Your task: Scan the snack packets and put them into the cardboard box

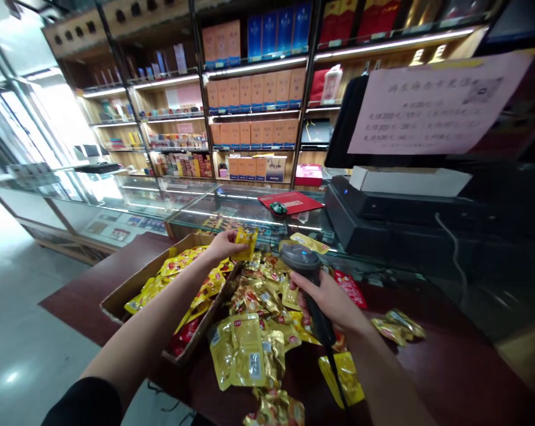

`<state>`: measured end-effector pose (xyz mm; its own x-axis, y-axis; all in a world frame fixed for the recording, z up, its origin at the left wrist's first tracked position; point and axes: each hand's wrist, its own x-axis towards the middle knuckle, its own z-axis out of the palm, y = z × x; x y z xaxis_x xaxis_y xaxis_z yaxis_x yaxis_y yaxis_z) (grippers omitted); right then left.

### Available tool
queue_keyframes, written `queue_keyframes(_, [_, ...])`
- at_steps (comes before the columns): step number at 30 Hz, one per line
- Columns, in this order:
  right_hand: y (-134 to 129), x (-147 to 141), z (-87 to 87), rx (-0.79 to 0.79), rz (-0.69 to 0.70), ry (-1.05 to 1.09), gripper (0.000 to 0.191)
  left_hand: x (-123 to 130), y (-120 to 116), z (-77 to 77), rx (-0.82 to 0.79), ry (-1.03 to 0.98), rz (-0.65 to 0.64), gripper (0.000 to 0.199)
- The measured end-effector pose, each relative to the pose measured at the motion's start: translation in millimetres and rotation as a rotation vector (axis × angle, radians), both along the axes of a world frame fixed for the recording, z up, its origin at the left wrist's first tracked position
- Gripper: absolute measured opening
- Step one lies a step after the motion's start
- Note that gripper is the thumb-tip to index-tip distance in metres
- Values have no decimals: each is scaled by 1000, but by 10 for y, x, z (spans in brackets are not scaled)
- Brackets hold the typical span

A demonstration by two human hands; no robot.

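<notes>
Fingers of the left hand [226, 246] pinch 1 yellow packet [248, 239]; those of the right hand [324, 296] wrap a scanner [300, 258]. Gold packets [267, 296] lie below both hands' fingers, a cardboard box [116, 300] left of the left fingers, a red folder [299, 203] beyond.

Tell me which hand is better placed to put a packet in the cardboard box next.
Left, I'd judge: the left hand pinches a yellow packet near the far end of the cardboard box, while the right hand, farther off, grips a barcode scanner.
</notes>
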<state>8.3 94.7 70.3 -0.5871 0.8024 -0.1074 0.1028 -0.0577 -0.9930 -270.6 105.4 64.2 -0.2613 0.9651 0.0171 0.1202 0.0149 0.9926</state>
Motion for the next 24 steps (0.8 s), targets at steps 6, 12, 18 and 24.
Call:
queue_keyframes(6, [-18, -60, -44, 9, -1, -12, 39, -724, -495, 277, 52, 164, 249, 47])
queue_keyframes(12, [14, -37, -55, -12, 7, -9, 36, -820, -650, 359, 104, 222, 299, 49])
queue_keyframes(18, [90, 162, 70, 33, -89, 36, 39, -176, -342, 166, 87, 215, 110, 44])
queue_keyframes(24, [153, 441, 237, 30, -209, 72, 39, 587, 171, -195, 80, 175, -143, 37])
